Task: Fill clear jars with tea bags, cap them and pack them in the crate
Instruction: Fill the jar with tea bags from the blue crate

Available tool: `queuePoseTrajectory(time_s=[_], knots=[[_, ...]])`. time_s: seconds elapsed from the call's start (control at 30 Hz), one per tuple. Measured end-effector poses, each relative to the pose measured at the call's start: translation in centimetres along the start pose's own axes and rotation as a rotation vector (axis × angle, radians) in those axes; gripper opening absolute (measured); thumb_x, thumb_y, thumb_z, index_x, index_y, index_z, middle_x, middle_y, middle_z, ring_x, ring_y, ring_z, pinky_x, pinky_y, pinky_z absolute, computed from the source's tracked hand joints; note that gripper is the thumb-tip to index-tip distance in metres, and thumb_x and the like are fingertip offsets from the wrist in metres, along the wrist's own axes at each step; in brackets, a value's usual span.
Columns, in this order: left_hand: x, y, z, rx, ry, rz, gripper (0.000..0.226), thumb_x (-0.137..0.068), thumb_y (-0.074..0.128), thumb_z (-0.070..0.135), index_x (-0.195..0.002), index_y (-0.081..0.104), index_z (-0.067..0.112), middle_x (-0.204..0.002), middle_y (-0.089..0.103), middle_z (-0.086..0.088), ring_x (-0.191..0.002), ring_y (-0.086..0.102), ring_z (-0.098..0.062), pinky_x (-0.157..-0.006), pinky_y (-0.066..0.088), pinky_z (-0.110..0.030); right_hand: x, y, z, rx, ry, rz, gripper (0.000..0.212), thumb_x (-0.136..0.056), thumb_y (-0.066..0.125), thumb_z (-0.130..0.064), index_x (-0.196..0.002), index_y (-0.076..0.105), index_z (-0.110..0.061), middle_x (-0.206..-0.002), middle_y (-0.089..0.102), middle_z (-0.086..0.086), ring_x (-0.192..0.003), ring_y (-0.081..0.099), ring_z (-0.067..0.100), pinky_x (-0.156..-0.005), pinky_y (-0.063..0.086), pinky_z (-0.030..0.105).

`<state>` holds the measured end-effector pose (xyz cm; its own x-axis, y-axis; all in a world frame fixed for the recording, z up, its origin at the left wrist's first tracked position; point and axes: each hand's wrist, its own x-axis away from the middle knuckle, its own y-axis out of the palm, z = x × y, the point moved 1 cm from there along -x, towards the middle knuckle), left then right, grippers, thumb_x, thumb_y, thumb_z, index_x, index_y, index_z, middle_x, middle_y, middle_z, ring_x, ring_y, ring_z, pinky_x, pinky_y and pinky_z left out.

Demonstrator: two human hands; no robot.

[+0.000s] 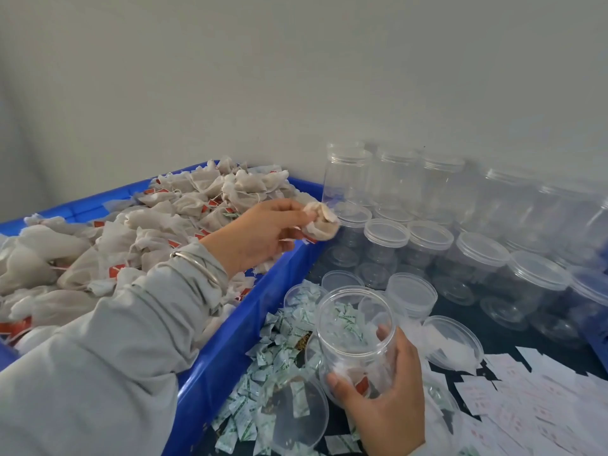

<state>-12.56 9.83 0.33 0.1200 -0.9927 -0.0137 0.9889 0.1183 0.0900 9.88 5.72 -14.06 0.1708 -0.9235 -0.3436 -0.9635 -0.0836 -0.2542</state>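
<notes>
My left hand point(263, 232) pinches a small bunch of white tea bags point(320, 222) above the right rim of the blue crate point(230, 350). The crate is heaped with tea bags point(138, 232) with red tags. Lower right, my right hand point(385, 399) grips an open clear jar point(355, 337) from below, tilted with its mouth toward the crate; a tea bag with a red tag lies at its bottom. The held tea bags are up and left of the jar's mouth, apart from it.
Many empty clear jars with lids point(460, 232) stand and lie stacked along the wall at right. Small green-printed sachets point(263, 383) are scattered beside the crate. Loose clear lids point(454, 343) and white paper labels point(526, 399) lie on the dark table.
</notes>
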Motion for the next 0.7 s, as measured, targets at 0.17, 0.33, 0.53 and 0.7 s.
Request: queuePoseTrajectory(time_s=[0.17, 0.33, 0.53, 0.7], knots=[[2.3, 3.5, 0.4, -0.271, 0.002, -0.366, 0.013, -0.066, 0.072, 0.028, -0.077, 0.077, 0.022, -0.069, 0.063, 0.001, -0.058, 0.051, -0.006, -0.058, 0.045, -0.015, -0.1, 0.0, 0.2, -0.01, 0.001, 0.005, 0.113, -0.038, 0.079, -0.059, -0.139, 0.035, -0.031, -0.128, 0.042, -0.027, -0.122, 0.041, -0.007, -0.101, 0.04, 0.029], [3.0, 5.0, -0.2, -0.96, 0.207, -0.34, 0.012, -0.076, 0.077, 0.029, -0.088, 0.077, 0.028, -0.072, 0.069, 0.015, -0.058, 0.052, 0.006, -0.058, 0.039, -0.005, -0.3, 0.1, 0.1, -0.073, 0.001, -0.006, 0.106, -0.042, 0.088, -0.037, -0.136, 0.039, -0.027, -0.129, 0.046, -0.014, -0.115, 0.046, -0.01, -0.084, 0.044, 0.007], [3.8, 6.3, -0.8, -0.922, 0.276, -0.39, 0.015, -0.079, 0.075, 0.022, -0.092, 0.076, 0.029, -0.065, 0.057, 0.037, -0.058, 0.05, 0.011, -0.059, 0.036, -0.001, -0.2, 0.3, -0.1, -0.149, 0.018, 0.005, 0.101, -0.042, 0.087, -0.037, -0.131, 0.038, -0.04, -0.131, 0.043, -0.016, -0.113, 0.045, -0.014, -0.081, 0.047, 0.007], [3.0, 5.1, -0.5, -0.819, 0.304, -0.226, 0.015, -0.083, 0.071, 0.015, -0.083, 0.074, 0.03, -0.062, 0.063, 0.025, -0.048, 0.051, 0.014, -0.054, 0.035, 0.001, -0.1, 0.3, -0.3, -0.057, 0.049, 0.021, 0.109, -0.04, 0.078, -0.058, -0.137, 0.036, -0.034, -0.125, 0.04, -0.033, -0.121, 0.039, -0.011, -0.104, 0.042, 0.041]])
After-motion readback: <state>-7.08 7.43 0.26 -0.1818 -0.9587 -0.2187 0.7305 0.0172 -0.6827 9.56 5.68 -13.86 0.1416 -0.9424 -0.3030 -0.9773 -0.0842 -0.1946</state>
